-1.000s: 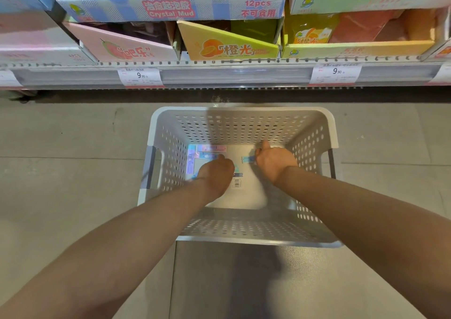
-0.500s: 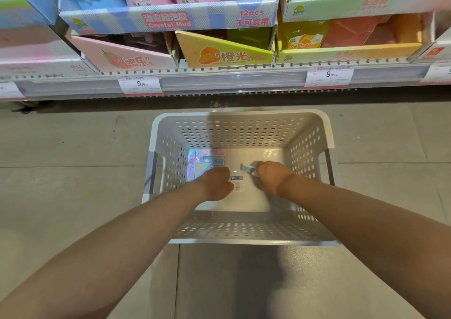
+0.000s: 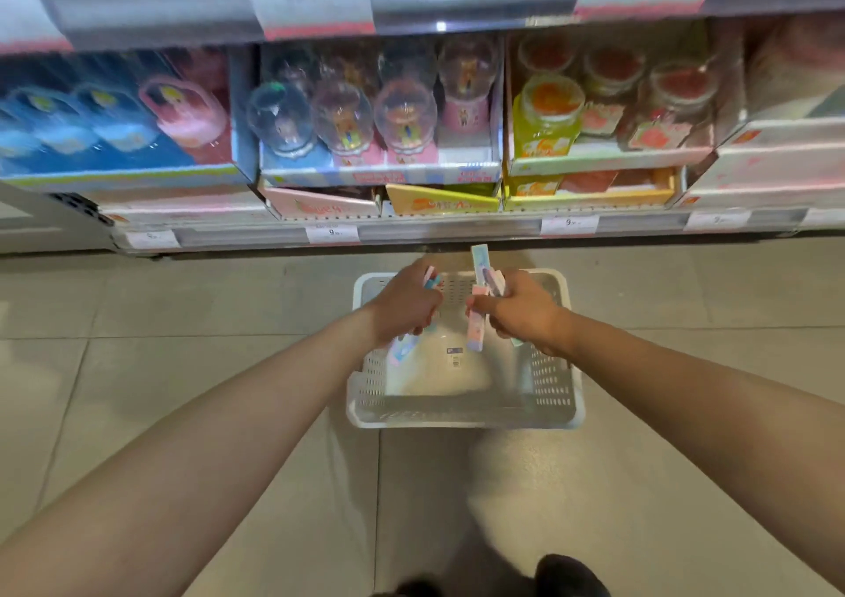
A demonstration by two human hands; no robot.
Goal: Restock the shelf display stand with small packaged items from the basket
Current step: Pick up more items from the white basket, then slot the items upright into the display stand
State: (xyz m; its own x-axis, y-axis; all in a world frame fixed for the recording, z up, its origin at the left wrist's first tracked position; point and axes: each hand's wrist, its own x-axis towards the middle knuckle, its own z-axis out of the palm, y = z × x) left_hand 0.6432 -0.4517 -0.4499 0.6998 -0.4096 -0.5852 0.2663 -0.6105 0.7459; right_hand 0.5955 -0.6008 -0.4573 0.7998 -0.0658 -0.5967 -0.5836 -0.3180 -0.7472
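Note:
A white perforated basket (image 3: pixel 462 416) stands on the floor below the shelf. Above it my left hand (image 3: pixel 404 306) grips a few thin pastel packets (image 3: pixel 402 349), their ends sticking out above and below the fist. My right hand (image 3: pixel 521 311) grips several long pink and blue packets (image 3: pixel 478 317), one reaching up past the basket's far rim. Only a label on the basket's bare bottom shows inside. The lowest shelf (image 3: pixel 439 226) carries display boxes with pastel goods.
Clear-domed toys fill a display box (image 3: pixel 379 171) straight ahead. To the right are jars in a yellow box (image 3: pixel 590 189), to the left blue and pink bottles (image 3: pixel 114 125). Price tags line the shelf edge. Tiled floor surrounds the basket. My dark shoes (image 3: pixel 567 576) show at the bottom.
Both hands have risen out of the basket holding packets that lay on its bottom. The view has tilted up and pulled back, showing more of the shelf.

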